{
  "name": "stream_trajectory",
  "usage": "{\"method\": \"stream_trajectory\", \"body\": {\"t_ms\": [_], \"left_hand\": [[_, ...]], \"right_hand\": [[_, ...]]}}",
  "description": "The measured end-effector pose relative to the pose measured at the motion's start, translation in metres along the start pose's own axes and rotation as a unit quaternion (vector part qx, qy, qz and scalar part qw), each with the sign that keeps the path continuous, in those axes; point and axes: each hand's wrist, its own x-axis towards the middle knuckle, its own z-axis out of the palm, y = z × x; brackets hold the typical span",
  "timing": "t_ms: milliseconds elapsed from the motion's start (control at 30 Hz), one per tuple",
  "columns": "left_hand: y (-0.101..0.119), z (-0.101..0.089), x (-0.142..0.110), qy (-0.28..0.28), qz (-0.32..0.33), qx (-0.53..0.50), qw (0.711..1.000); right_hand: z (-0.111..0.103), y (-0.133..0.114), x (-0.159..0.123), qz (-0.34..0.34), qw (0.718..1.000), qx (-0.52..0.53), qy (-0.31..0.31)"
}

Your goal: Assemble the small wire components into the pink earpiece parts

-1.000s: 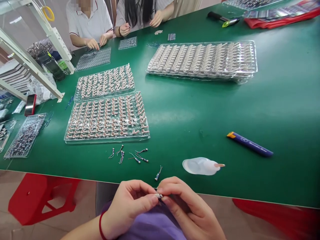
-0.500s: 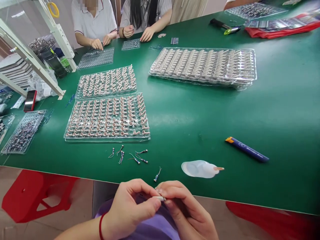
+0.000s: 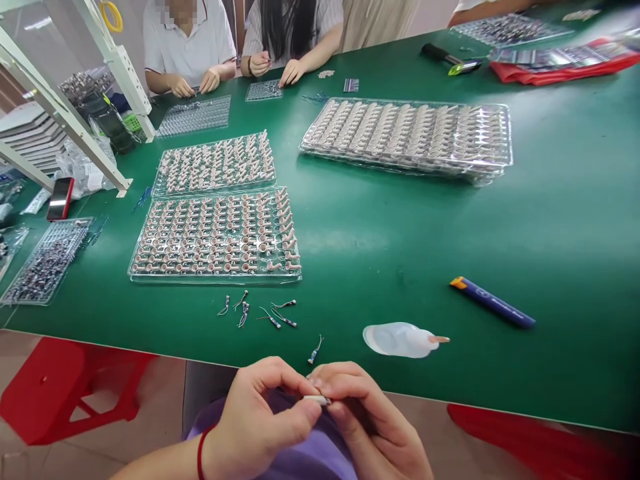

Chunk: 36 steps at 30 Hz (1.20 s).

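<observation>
My left hand (image 3: 273, 413) pinches a small pale plastic piece (image 3: 315, 399) between thumb and fingers, close to the table's near edge. The fingertips of my right hand (image 3: 363, 413) are closed at the piece's other end, where a small dark bit shows; its exact form is hidden by the fingers. Just beyond my hands lies a small wired component (image 3: 313, 353), with several more wired components (image 3: 274, 321) to its left. A translucent squeeze bottle (image 3: 397, 339) with a tan tip rests on its side to the right.
Clear trays of pale pink parts (image 3: 215, 277) stand left of centre. A stacked set of trays (image 3: 405, 167) sits farther back. A blue utility knife (image 3: 493, 303) lies right. Co-workers' hands (image 3: 293, 72) work across the table. Red stools (image 3: 50, 380) stand below.
My hands keep nearly the same grip on the pale piece, with only slight finger movement. Across the table, a co-worker's hands have shifted a little to the left.
</observation>
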Motion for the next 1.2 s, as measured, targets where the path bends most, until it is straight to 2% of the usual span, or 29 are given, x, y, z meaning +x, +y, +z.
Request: {"method": "stream_trajectory", "body": {"t_ms": [200, 400, 667, 833, 1000, 1200], "left_hand": [[-0.0011, 0.0004, -0.0011, 0.002, 0.016, -0.013, 1.000], [-0.0063, -0.0008, -0.0015, -0.022, 0.008, -0.070, 0.997], [-0.0095, 0.0004, 0.0009, -0.060, -0.056, -0.194, 0.978], [-0.0077, 0.0008, -0.0008, -0.057, -0.064, -0.193, 0.977], [-0.0049, 0.0013, -0.0013, -0.042, -0.039, -0.160, 0.985], [-0.0084, -0.0009, -0.0007, -0.039, -0.036, -0.154, 0.987]], "right_hand": [[0.0014, -0.0020, -0.0018, -0.014, 0.999, -0.023, 0.025], [0.0006, -0.0016, -0.0046, -0.015, 0.999, -0.031, 0.018], [-0.0003, -0.0041, -0.0054, -0.033, 0.997, -0.068, 0.017], [0.0000, -0.0043, -0.0065, -0.021, 0.997, -0.075, 0.016], [0.0003, -0.0028, -0.0064, -0.045, 0.995, -0.090, 0.024], [0.0005, -0.0042, -0.0047, -0.023, 0.997, -0.067, 0.022]]}}
